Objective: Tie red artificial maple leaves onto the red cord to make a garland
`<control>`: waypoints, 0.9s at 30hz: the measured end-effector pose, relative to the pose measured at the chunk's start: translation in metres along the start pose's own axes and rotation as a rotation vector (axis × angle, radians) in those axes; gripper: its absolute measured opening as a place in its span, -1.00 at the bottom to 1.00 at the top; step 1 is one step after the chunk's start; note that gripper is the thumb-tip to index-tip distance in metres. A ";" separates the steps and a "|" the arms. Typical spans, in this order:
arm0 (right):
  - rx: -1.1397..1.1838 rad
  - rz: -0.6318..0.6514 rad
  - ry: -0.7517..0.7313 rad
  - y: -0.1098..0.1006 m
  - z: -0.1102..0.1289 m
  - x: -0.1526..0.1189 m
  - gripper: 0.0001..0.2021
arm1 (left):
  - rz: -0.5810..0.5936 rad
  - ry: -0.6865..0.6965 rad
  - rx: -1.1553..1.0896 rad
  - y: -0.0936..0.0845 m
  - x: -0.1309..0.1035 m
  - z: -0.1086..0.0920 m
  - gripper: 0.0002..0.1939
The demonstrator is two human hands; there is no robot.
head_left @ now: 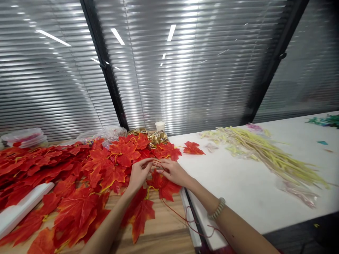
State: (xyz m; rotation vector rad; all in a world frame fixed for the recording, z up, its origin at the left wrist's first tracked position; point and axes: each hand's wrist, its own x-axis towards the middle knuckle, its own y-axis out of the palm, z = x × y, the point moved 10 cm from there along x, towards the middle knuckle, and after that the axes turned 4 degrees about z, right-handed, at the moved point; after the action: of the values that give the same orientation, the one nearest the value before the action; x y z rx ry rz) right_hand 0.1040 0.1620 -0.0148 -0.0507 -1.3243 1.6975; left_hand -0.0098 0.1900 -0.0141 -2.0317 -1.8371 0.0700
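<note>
My left hand [140, 173] and my right hand [171, 171] meet over the pile of leaves, fingertips pinched close together. Between them runs a thin red cord [172, 210], gripped by both. Its loose end trails down across the gap between the two tables and under my right forearm. Red artificial maple leaves [143, 215] with yellow stems hang or lie just below my hands; whether they are tied to the cord I cannot tell. More red maple leaves [111, 165] are heaped to the left.
A white box-like bar [23, 208] lies among the leaves at left. Behind stand plastic containers [23, 135], gold wrappers [158, 138] and a paper cup [160, 126]. On the white table [225, 190] lie a bundle of yellow strips [265, 151] and a single leaf [193, 148].
</note>
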 end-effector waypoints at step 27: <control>0.020 0.013 0.011 -0.004 0.004 0.001 -0.78 | 0.015 -0.001 0.065 0.002 0.000 0.001 -0.69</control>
State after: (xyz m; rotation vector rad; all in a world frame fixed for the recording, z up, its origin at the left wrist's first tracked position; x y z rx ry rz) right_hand 0.1036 0.1592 -0.0100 -0.0577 -1.3013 1.7192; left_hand -0.0086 0.1902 -0.0161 -2.0015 -1.7961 0.1330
